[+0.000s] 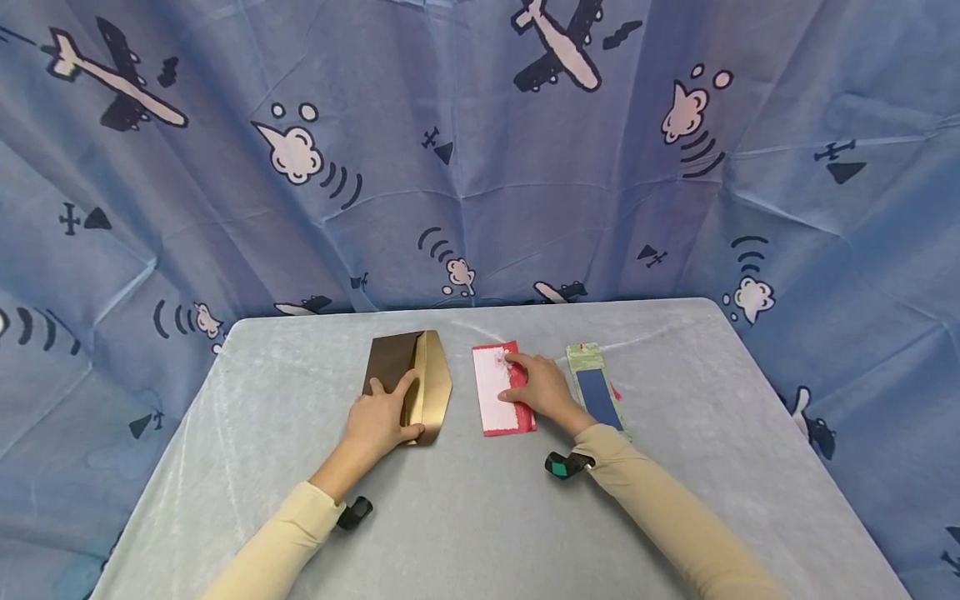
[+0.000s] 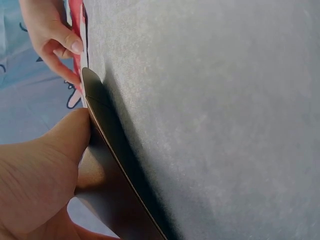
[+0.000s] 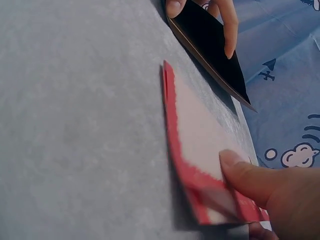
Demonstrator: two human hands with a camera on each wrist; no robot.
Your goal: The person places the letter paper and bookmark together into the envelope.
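Observation:
On the left of the table in the head view lies a dark brown envelope with a gold flap, its flap opened out to the right. My left hand grips it, thumb at the near edge and fingers spread over the dark side. Just right of it is a folded red and white card. My right hand pinches this card from its right side. The right wrist view shows the thumb pressed on the card's pale face; the fingers beneath are mostly hidden.
A green card with a dark blue panel lies right of my right hand, a small pink-red piece sticking out beside it. A grey cloth covers the table. Behind the far edge hangs a blue curtain printed with airplanes.

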